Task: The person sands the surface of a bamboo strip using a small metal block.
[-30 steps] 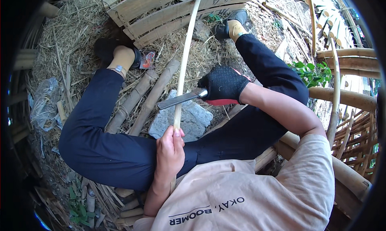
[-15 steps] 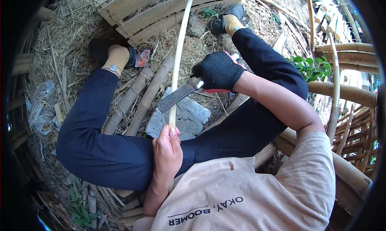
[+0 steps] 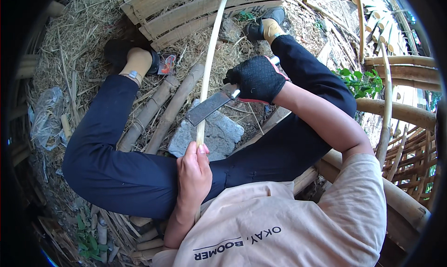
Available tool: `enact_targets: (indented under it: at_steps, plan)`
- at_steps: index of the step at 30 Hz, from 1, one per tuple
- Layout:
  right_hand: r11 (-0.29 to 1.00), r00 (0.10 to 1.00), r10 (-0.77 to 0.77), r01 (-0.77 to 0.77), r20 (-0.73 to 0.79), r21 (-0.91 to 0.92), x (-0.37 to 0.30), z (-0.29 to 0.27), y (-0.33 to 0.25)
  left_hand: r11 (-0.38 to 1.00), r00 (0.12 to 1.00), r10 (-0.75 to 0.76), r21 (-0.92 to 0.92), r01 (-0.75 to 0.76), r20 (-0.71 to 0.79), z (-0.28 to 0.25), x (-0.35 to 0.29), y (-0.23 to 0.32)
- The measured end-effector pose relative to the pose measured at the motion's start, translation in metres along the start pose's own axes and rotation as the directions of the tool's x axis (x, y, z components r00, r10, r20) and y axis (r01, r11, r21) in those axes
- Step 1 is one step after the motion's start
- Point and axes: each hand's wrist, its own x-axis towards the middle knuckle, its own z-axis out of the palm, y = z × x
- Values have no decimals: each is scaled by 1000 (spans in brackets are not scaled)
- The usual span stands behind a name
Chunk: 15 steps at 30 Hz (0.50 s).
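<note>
A long pale bamboo strip [image 3: 212, 48] runs from my lap up past the wooden slats at the top. My bare left hand [image 3: 194, 167] is closed round its near end, thumb on top. In a black glove with red edging, my right hand [image 3: 257, 79] grips the handle of a cleaver-like knife [image 3: 208, 109]. The broad dark blade lies across the strip, a little beyond my left fingers. Beneath the strip and blade sits a rough grey stone [image 3: 222, 130] on the ground between my legs.
Two bamboo poles [image 3: 176, 104] lie left of the stone. A slatted wooden crate [image 3: 186, 20] stands at the top. Clear plastic [image 3: 49, 113] lies at the left. Bamboo rails [image 3: 400, 110] and a woven basket [image 3: 414, 160] are at the right, cut bamboo [image 3: 379, 30] beyond.
The blade has shifted slightly toward me along the strip and its flat face is turned more into view. Both hands keep their grip.
</note>
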Motion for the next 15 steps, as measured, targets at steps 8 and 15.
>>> enact_targets:
  at_steps: [8, 15]
  plan:
    - [969, 967, 230, -237, -109, -65, 6, -12, 13, 1000, 1000, -22, -18, 22, 14, -1, -7, -2]
    - [967, 965, 242, -248, -102, -50, -1, -5, 33, 999, 1000, -6, -47, 5, -3, 2, -3, 0]
